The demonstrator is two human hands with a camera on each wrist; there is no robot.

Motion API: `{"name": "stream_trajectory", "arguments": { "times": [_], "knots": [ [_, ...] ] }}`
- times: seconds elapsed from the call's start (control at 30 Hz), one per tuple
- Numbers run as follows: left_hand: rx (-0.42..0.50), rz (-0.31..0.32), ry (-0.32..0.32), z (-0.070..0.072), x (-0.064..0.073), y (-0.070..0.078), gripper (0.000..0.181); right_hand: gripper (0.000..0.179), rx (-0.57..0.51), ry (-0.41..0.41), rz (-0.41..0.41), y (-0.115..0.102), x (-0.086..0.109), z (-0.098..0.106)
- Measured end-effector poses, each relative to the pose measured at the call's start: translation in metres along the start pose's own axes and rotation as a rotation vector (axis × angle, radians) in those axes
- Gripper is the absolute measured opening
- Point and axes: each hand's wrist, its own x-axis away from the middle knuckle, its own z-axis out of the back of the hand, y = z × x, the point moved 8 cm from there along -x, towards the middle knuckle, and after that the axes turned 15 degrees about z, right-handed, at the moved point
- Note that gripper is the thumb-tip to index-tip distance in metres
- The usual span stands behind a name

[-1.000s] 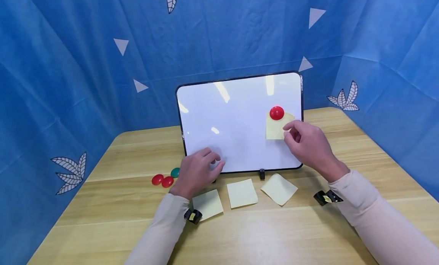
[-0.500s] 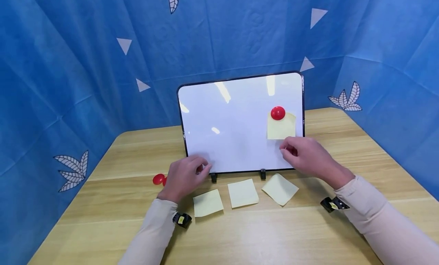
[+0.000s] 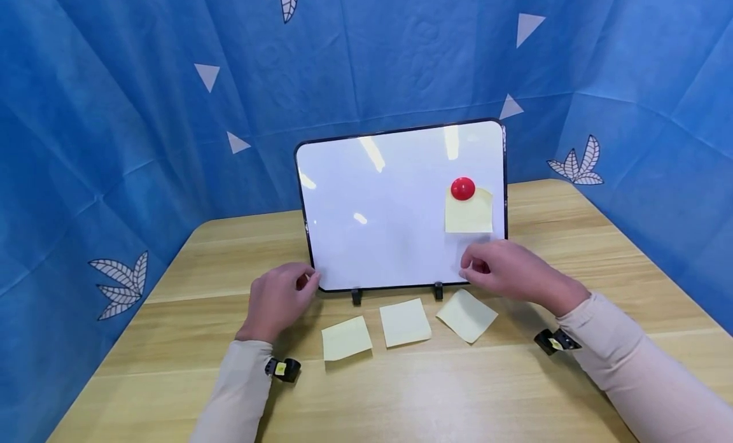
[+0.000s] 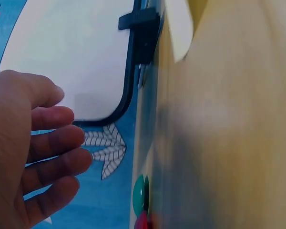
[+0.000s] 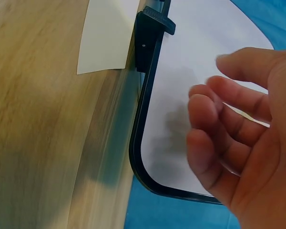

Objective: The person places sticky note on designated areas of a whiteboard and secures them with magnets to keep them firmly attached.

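Observation:
A whiteboard (image 3: 395, 214) in a black frame stands tilted on the wooden table. On its right side, a round red magnet (image 3: 462, 189) sits at the top of a yellow sticky note (image 3: 469, 215). My left hand (image 3: 280, 300) hovers by the board's lower left corner, fingers loosely bent around nothing. Below it, the left wrist view shows a green magnet (image 4: 139, 194) and part of a red magnet (image 4: 142, 221); in the head view this hand hides them. My right hand (image 3: 515, 271), likewise holding nothing, is in front of the board's lower right corner, below the note.
Three loose sticky notes lie before the board: a left one (image 3: 347, 339), a middle one (image 3: 404, 323) and a turned one (image 3: 467, 316) on the right. Black feet, such as the left foot (image 3: 356, 296), support the board. A blue curtain (image 3: 366, 55) hangs behind the table.
My right hand has come off the noted corner area and dropped lower on the board. My left hand has moved left, away from the left sticky note, and now covers the loose magnets.

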Motion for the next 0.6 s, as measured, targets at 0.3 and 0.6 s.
{"name": "stream_trajectory", "arguments": {
  "times": [0.3,0.6],
  "knots": [
    [0.011,0.151,-0.050,0.002,-0.001,-0.032,0.015,0.005,-0.048,-0.115,-0.042,0.003,0.002,-0.010],
    [0.019,0.261,-0.122,0.002,0.000,-0.054,0.017,0.007,-0.035,-0.154,-0.005,0.001,0.004,-0.015]
  ]
}}
